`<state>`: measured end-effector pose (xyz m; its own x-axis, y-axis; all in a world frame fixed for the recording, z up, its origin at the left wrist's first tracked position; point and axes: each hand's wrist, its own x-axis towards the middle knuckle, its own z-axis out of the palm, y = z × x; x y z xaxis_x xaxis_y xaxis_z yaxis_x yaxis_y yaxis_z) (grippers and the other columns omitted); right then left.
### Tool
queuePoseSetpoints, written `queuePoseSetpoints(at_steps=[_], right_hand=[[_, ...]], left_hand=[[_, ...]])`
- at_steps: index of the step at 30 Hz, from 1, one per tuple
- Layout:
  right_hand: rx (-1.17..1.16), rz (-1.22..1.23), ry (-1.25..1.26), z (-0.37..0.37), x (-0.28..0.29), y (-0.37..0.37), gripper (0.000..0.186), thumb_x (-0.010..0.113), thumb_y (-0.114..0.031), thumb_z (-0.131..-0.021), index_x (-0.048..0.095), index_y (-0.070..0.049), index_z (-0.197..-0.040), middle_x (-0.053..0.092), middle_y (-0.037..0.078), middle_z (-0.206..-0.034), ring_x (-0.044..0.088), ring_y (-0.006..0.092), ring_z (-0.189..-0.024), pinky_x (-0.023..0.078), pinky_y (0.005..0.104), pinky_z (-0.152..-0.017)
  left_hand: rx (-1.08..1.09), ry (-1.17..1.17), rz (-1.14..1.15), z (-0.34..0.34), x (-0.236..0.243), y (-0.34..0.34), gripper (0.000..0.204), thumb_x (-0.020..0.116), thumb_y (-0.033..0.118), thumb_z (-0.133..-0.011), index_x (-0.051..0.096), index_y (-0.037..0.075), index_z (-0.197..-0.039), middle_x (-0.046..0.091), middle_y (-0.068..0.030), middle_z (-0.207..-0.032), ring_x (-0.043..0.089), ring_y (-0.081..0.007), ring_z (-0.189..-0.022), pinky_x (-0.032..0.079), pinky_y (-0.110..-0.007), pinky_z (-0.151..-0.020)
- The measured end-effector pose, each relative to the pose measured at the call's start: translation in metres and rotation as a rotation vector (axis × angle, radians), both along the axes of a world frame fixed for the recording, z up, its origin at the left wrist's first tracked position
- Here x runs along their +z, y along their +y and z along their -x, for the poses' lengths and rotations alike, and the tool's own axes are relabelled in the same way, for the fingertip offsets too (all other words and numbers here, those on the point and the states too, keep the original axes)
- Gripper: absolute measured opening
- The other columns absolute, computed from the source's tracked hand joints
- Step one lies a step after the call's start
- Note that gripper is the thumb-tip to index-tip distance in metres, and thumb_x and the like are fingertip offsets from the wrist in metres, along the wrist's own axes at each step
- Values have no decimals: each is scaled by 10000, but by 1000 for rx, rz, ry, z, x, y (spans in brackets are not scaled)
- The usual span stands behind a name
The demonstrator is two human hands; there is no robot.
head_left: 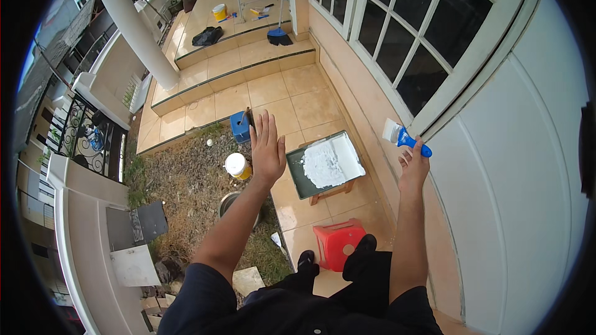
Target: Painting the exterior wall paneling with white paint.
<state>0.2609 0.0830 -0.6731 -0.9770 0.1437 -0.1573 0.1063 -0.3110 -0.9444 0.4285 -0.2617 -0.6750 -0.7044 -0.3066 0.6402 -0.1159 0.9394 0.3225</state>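
White-bristled blue paintbrush (405, 138)
On my feed: tilted in the right hand (412, 169), bristles (390, 130) to the hand's upper left.

No text, label, brand, number or sign readable; any lettering on blue-handled paintbrush (406, 138), white-lidded yellow bucket (236, 164) or farther yellow pail (219, 12) too small to tell

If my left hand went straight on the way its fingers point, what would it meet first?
Probably the lower tiled step ahead, though your left hand is raised and might pass above it; depth is unclear here.
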Motion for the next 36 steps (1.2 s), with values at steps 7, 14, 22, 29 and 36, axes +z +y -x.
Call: queuePoseSetpoints(at_steps=[7, 14, 22, 29, 36], right_hand=[[-81, -444, 155, 84, -108, -7, 410, 648, -416, -1032, 699, -31, -1163, 718, 28, -914, 642, 107, -809, 487, 270, -659], [103, -674, 265, 107, -228, -30, 318, 715, -301, -986, 723, 17, -1003, 693, 67, -804, 625, 149, -704, 508, 312, -690], [264, -827, 289, 88, -296, -72, 221, 735, -235, -965, 734, -14, -975, 733, 107, -834, 703, 187, -760, 539, 325, -720], [325, -986, 355, 85, -347, -99, 243, 748, -273, -942, 728, -31, -959, 705, 122, -817, 685, 272, -724, 528, 392, -681], [320, -1154, 426, 92, -361, -124, 303, 752, -332, -931, 726, -30, -929, 701, 141, -852, 685, 342, -811, 522, 448, -735]], left_hand=[[21, -62, -70, 23, -99, -4, 643, 482, 252, -1060, 277, -63, -1582, 250, -285, -1662, 199, -464, -1557, 157, -600, -1238], [-83, -210, -70, 26, -182, 16, 665, 483, 291, -1074, 245, -43, -1598, 207, -266, -1681, 160, -444, -1570, 146, -585, -1248], [67, -394, -261, -60, -275, 52, 668, 507, 234, -1055, 244, -55, -1596, 208, -282, -1676, 159, -462, -1566, 130, -603, -1244], [176, -449, -347, -100, -293, 55, 630, 471, 244, -1078, 254, -24, -1606, 221, -250, -1686, 158, -433, -1576, 121, -581, -1249], [225, -454, -362, -124, -300, 55, 630, 466, 242, -1077, 255, -37, -1601, 224, -264, -1680, 172, -443, -1570, 132, -580, -1248]])
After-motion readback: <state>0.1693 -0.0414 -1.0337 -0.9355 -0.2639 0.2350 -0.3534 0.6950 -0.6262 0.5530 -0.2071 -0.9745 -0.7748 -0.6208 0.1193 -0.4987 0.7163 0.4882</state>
